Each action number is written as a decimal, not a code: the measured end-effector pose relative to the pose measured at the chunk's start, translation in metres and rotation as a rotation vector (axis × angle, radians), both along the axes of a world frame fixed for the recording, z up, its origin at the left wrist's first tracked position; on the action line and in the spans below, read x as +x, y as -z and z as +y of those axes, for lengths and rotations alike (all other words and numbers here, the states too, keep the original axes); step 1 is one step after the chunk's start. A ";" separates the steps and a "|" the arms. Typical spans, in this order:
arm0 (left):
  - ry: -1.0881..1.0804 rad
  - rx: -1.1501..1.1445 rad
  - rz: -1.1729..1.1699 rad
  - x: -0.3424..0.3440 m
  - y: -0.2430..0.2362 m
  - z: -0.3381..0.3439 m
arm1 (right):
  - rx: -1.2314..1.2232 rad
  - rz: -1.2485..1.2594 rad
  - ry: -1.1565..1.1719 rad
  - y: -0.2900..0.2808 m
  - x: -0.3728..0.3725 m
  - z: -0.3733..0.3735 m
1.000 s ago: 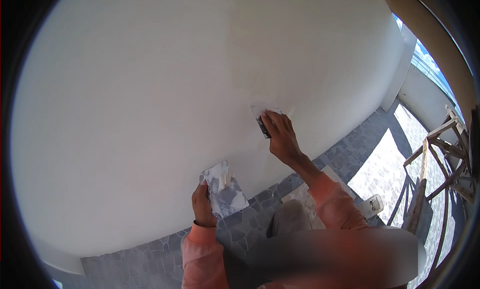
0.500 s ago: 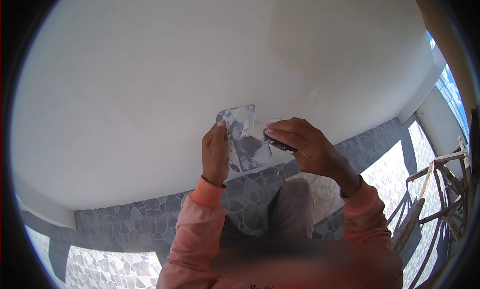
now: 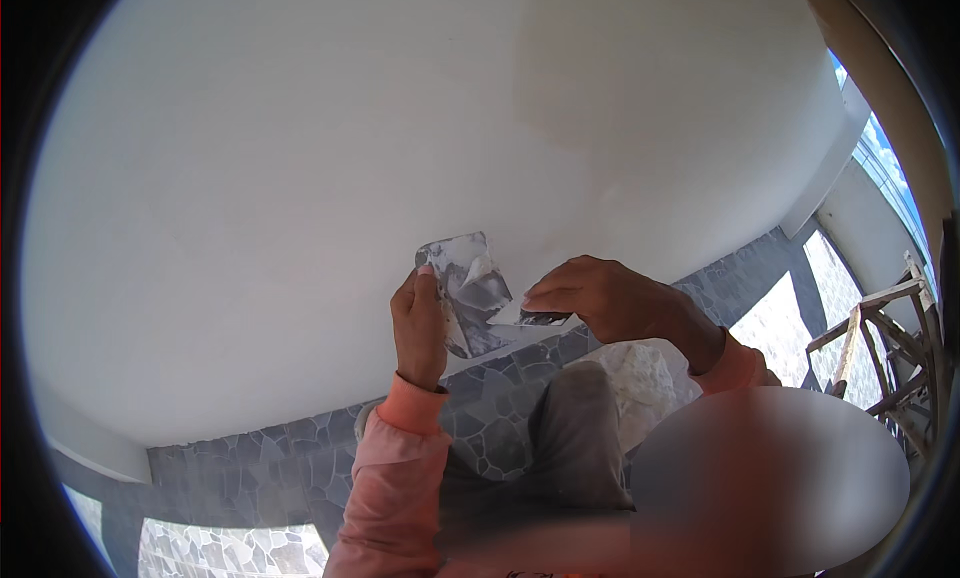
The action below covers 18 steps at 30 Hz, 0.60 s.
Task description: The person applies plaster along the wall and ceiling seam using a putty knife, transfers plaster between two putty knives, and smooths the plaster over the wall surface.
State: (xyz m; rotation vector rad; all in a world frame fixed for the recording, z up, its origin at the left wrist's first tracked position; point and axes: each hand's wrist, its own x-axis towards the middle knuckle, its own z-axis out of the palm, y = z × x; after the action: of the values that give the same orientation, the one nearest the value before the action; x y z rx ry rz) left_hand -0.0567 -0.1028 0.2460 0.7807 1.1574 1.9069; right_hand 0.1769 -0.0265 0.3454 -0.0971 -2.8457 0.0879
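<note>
My left hand (image 3: 418,323) grips the near left edge of a flat grey plate (image 3: 463,296), its thumb on top. White putty (image 3: 483,270) is smeared over the plate, with a thicker lump near its far right edge. In my right hand (image 3: 610,296) is a putty knife (image 3: 540,316), its dark part under my fingers and its whitish blade pointing left. The blade's end meets or overlaps the plate's right edge; whether it presses on the surface I cannot tell. My right palm hides the rest of the knife.
A large white wall (image 3: 280,198) rises in front, with a darker patch (image 3: 590,68) at upper right. Grey stone-patterned paving (image 3: 260,468) runs along its foot. A wooden trestle-like frame (image 3: 890,328) stands at the right. My bent knee (image 3: 580,408) is below the plate.
The putty knife has moved down the plate, from near the lump toward the lower right edge. My left hand and the plate have shifted slightly left and lower in view.
</note>
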 end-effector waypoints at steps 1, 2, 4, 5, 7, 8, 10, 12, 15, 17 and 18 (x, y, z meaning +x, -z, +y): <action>-0.029 -0.007 -0.047 0.000 0.002 0.001 | -0.123 0.024 0.028 -0.001 0.010 0.005; -0.021 -0.007 -0.048 -0.002 0.007 0.002 | -0.247 0.049 0.055 -0.001 0.019 0.009; -0.054 0.014 -0.041 -0.009 0.013 0.004 | -0.396 0.189 0.219 -0.012 0.033 0.016; -0.047 0.008 -0.045 -0.009 0.015 0.004 | -0.367 0.298 0.306 -0.013 0.036 0.022; -0.046 -0.020 -0.071 -0.006 0.026 0.007 | -0.335 0.402 0.396 -0.013 0.033 0.040; -0.051 -0.049 -0.089 -0.008 0.033 0.006 | -0.188 0.535 0.421 -0.009 0.025 0.051; -0.055 -0.071 -0.087 -0.006 0.045 0.002 | -0.040 0.658 0.450 -0.001 0.008 0.068; -0.056 -0.099 -0.089 -0.009 0.054 -0.002 | 0.207 0.714 0.523 0.008 -0.007 0.083; 0.008 -0.081 -0.023 -0.015 0.060 -0.007 | 0.411 0.708 0.518 0.019 -0.022 0.107; -0.020 -0.062 -0.084 -0.016 0.058 -0.007 | 0.533 0.707 0.515 0.024 -0.029 0.124; -0.016 -0.070 -0.090 -0.016 0.059 -0.007 | 0.599 0.689 0.524 0.027 -0.032 0.131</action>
State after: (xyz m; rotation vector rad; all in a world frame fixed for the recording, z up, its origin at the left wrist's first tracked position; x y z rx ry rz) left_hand -0.0731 -0.1101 0.1869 0.6430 1.1719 1.8846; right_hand 0.1448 0.1043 0.3184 -0.5501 -1.9784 -0.6899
